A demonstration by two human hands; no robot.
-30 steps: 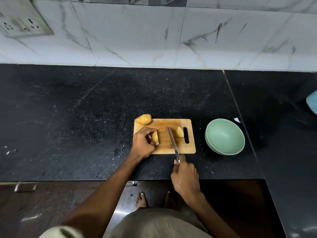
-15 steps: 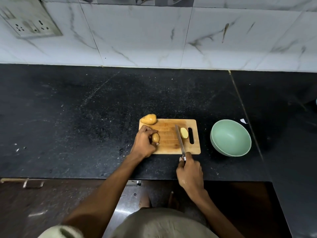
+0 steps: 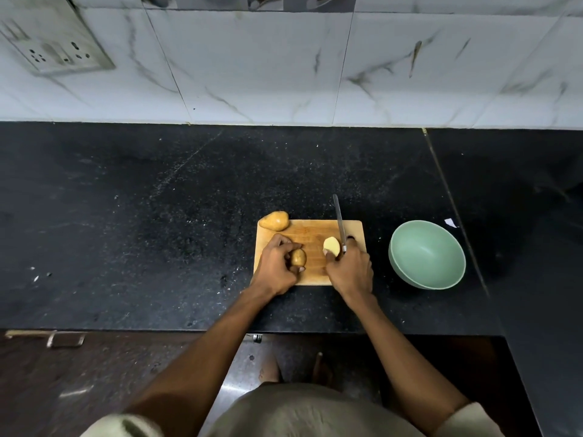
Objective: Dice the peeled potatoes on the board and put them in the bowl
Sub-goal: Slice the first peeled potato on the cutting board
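A wooden cutting board (image 3: 310,230) lies on the black counter. A whole potato (image 3: 275,220) sits on the board's far left corner. My left hand (image 3: 276,268) holds one potato half (image 3: 298,257) against the board. My right hand (image 3: 350,269) grips the knife (image 3: 339,222), whose blade points away over the board's far edge. The right thumb touches the other potato half (image 3: 331,246), which lies cut face up. The green bowl (image 3: 426,254) stands to the right of the board with nothing in it.
Black granite counter (image 3: 157,231) spreads wide to the left. A small white scrap (image 3: 451,223) lies beyond the bowl. The tiled wall (image 3: 284,64) carries a socket plate (image 3: 53,42) at top left. The counter's front edge runs just below my wrists.
My right hand with the knife moved forward onto the board, up to the right potato half. The blade tip now reaches past the board's far edge. The left hand stayed on its half.
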